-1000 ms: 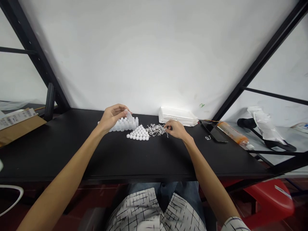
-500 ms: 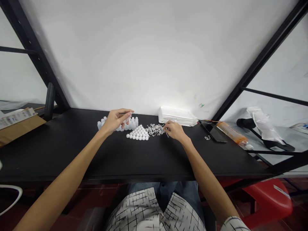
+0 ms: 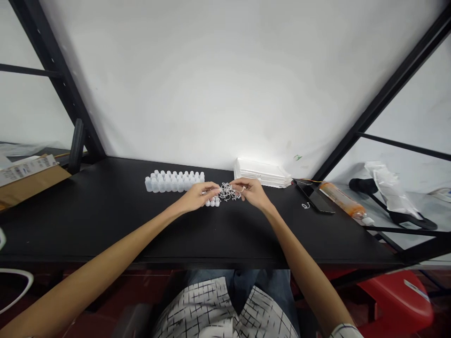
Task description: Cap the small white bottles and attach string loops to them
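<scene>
My left hand (image 3: 198, 196) is closed in a pinch over the small white caps (image 3: 212, 203), hiding most of them. At its fingertips is a small white piece (image 3: 220, 190), mostly covered, so its kind cannot be made out. My right hand (image 3: 251, 191) pinches a thin white loop string (image 3: 242, 189) whose end sticks out by the fingers. Between the two hands lies a tangled pile of white loop strings (image 3: 227, 192). Left of my left hand, small translucent white bottles (image 3: 169, 182) stand upright in close rows.
Behind my right hand is a stack of flat white packs (image 3: 262, 172) against the wall. A black phone (image 3: 319, 199) and one stray loop string (image 3: 305, 205) lie to the right, near an orange-wrapped roll (image 3: 341, 199). A cardboard box (image 3: 35, 183) sits far left.
My left hand has come right and down from above the bottles to the caps, close to my right hand. The right hand has lifted a loop string from the pile's edge.
</scene>
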Motion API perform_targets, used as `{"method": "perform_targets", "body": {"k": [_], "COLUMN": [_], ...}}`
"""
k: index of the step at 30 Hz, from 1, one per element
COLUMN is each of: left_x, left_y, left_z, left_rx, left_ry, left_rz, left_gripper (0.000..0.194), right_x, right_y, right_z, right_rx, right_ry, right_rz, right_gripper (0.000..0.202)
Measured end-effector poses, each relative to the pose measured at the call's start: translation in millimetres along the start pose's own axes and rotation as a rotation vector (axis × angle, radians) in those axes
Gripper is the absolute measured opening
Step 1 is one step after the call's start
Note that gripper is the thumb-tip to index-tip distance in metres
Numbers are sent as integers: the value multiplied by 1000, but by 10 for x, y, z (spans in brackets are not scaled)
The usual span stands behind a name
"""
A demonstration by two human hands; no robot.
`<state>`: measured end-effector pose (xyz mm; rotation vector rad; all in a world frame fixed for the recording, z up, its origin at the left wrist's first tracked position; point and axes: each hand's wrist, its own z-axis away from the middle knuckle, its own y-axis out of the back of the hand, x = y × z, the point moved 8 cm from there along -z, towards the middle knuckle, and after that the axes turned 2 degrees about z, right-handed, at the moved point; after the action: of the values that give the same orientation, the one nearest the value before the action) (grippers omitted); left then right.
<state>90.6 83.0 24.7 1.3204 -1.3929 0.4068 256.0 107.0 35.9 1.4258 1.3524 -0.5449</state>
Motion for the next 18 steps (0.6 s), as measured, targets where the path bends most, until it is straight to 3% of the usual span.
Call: {"method": "perform_targets", "body": {"k": [5,11,18], "left_x": [-69,11,54], "left_y": [-49,-45,-16], "left_z": [8,15,17], "left_rx": [-36,-45,54], "left_ry": [-15,-49,-60], "left_rz": [1,-55,-136], "left_gripper": [38,38,42], "right_x": [-128,-111,-150], "right_y": [-276,-299,-314], "right_z": [40,44,81], "right_rx": [-59,29,68], "right_ry": [41,54,108], "right_rz": [-55,-117,8], "right_gripper": [30,28,20]}}
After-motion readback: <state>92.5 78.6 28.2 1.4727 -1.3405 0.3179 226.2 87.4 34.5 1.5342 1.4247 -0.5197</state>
